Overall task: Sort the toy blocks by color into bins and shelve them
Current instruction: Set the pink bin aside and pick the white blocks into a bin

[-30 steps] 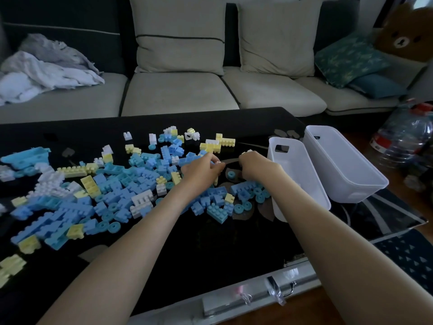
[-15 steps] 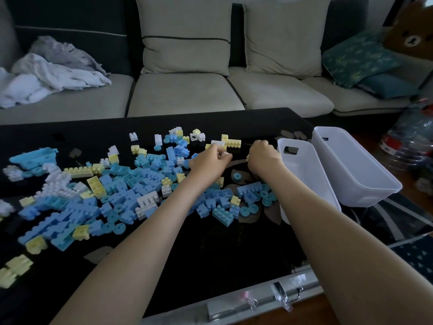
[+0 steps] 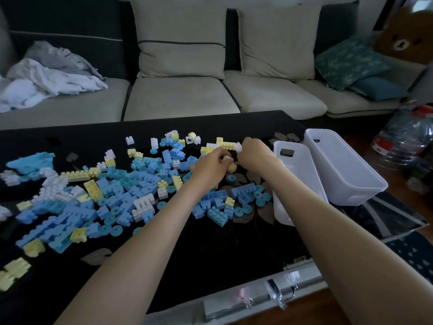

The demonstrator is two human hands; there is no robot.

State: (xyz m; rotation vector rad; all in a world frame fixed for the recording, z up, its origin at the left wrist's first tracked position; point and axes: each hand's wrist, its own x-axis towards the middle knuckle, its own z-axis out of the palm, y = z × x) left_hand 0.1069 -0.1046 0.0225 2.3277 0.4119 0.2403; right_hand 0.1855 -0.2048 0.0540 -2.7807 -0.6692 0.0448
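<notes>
A heap of blue, yellow and white toy blocks [image 3: 121, 191] is spread over the black table [image 3: 210, 249]. My left hand [image 3: 208, 166] is curled at the heap's right end and pinches a small white block [image 3: 226, 157]. Close beside it my right hand [image 3: 254, 153] pinches another white block [image 3: 238, 146]. Just behind the hands lies a yellow block cluster [image 3: 221, 144]. Two empty white bins stand at the table's right end: the near bin [image 3: 302, 174] right of my right wrist, the far bin [image 3: 342, 165] behind it.
A grey sofa [image 3: 182, 97] with cushions runs behind the table, with crumpled cloths [image 3: 46, 73] on its left seat. A plush bear [image 3: 403, 38] and a large water bottle [image 3: 407, 141] are at the right. A patterned rug [image 3: 412, 256] lies beside the table.
Both hands have moved away from me toward the far side of the heap, near the yellow cluster. Each now shows a small white block between its fingers.
</notes>
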